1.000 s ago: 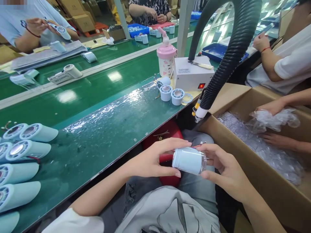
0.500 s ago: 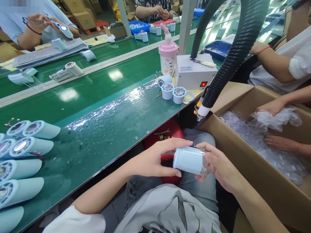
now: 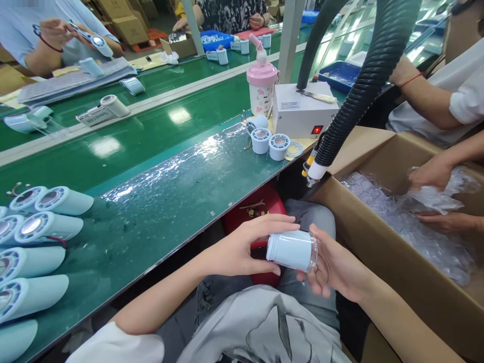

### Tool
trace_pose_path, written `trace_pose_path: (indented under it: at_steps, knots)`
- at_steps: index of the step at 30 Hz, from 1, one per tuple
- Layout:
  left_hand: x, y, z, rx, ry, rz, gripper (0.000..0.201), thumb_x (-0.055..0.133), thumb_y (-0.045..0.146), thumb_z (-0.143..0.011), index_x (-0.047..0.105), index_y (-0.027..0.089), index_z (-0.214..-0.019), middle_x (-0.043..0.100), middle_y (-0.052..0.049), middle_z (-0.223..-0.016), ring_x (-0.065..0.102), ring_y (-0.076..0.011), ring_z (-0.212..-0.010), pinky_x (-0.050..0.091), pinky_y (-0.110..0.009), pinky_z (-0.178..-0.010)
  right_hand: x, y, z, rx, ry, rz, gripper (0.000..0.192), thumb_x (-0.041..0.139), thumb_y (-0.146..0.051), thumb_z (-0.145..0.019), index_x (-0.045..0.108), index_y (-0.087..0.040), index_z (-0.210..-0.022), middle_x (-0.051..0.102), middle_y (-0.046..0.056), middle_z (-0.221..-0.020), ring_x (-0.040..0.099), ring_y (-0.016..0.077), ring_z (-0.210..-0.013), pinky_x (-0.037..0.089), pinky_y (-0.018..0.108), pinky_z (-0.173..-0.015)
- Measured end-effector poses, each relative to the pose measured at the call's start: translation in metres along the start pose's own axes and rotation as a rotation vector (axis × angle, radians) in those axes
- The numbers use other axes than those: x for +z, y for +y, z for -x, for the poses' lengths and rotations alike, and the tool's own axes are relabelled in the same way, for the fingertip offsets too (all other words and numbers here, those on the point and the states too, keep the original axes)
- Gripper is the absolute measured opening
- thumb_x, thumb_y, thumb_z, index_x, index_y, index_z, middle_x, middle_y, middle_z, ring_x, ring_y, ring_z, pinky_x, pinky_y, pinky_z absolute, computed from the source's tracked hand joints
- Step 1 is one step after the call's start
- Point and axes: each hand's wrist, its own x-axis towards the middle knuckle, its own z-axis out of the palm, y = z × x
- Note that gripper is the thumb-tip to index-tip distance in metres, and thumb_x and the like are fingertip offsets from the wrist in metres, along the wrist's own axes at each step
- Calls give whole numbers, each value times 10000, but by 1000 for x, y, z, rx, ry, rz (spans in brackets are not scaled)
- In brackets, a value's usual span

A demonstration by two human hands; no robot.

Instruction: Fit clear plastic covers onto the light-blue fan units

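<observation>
Half a second ago the fingers of my right hand (image 3: 338,264) were bunched at the right end of the blue cylinder (image 3: 293,249); now they have loosened and spread below it, with the thumb up by the rim, and I cannot tell whether they grip. My left hand (image 3: 242,247) stays curved round the left end, fingers above and thumb below, holding the cylinder over my lap, just off the worktop's near edge. In the carton (image 3: 393,262) to my right, a co-worker's hand (image 3: 431,174) has shifted along with the crumpled clear plastic (image 3: 431,200), and across the line another person's hands have parted, one (image 3: 257,21) by the red mat. My worktop (image 3: 181,201) is glossy dark green, with slant-cut blue housings (image 3: 75,200) lined up at the left. At its far right, small blue pieces (image 3: 260,143) sit near a pink-lidded cup (image 3: 261,91) and a white box (image 3: 298,118) with a lit red switch; a black ribbed hose (image 3: 355,111) arches down beside it. Beyond runs a green belt (image 3: 151,118). The cylinder is pale blue and smooth, lying nearly level, ridged at its left end, with a clear sleeve (image 3: 313,252) showing at the right.
</observation>
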Motion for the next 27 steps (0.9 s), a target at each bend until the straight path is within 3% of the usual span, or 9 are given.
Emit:
trace_pose_path:
  at_steps: [5,9,14,27]
  knots:
    - [4,9,1,-133,21,88,670,769,237,-749,495,281,-1359,531,-100,-1358,524,-250,-1243,512,-330,-961,0,2,-1,23,-13,73,752,145,-639,-962,617,-121,-688,635,62,-511,599,96,-350,394,102,-281]
    - [4,12,2,-199,30,136,673,756,224,-762,470,276,-1369,538,-86,-1322,565,-211,-1168,528,-286,-919,-5,10,-4,-193,77,208,667,431,-784,-801,594,-140,-742,637,37,-560,586,109,-382,412,137,-289]
    - [2,9,2,-206,42,118,671,756,212,-764,469,282,-1366,530,-74,-1329,546,-199,-1193,508,-288,-961,-6,15,1,-510,218,449,453,428,-585,-940,590,-163,-919,610,6,-633,615,137,-581,535,213,-492]
    - [4,13,3,-117,65,44,712,789,187,-725,476,282,-1357,555,-74,-1335,534,-218,-1235,473,-318,-1021,6,11,15,-626,265,572,348,404,-457,-977,584,-162,-1019,595,0,-705,576,126,-591,539,220,-521]
